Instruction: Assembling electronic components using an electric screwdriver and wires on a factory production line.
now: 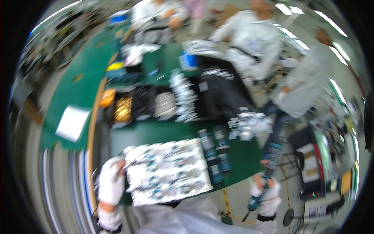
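The picture is motion-blurred. My left hand [110,184], in a white glove, is at the left edge of a white tray [168,171] packed with several small silver and blue parts; its fingers reach the tray's upper left corner, and whether they pinch anything is unclear. My right hand [265,194], also gloved, is off the table's right end, closed around a long dark blue strip [272,162] that runs up and away from it. Both sleeves are white.
Several more dark blue strips [215,153] lie right of the tray on the green table [156,130]. Behind stand black bins of gold parts [123,109] and silver parts [164,105], small white packets [249,124] and a white sheet [72,123]. People in white coats [257,37] are across the table.
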### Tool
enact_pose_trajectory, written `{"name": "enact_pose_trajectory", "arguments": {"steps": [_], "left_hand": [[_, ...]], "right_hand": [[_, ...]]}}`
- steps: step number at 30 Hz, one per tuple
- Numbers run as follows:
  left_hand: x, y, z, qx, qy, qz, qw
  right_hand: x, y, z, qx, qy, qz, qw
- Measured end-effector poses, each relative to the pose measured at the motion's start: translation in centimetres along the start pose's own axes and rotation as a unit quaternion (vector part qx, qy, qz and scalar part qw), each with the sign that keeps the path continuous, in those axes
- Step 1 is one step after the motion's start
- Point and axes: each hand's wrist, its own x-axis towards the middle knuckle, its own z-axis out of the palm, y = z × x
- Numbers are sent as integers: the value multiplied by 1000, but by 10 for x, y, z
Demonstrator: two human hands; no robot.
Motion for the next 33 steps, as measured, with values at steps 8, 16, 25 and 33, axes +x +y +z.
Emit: {"name": "enact_pose_trajectory", "arguments": {"steps": [8, 16, 25, 33], "left_hand": [[-18, 12, -4, 113, 53, -45, 991], [-12, 29, -4, 202, -23, -34, 979], [-18, 27, -3, 154, 8, -41, 987], [-12, 21, -4, 157, -23, -36, 987]], "right_hand": [[90, -33, 134, -107, -327, -377, 860], [184, 60, 294, -104, -342, -396, 846], [202, 120, 339, -248, -281, -407, 833], [202, 130, 345, -289, -268, -396, 829]]}}
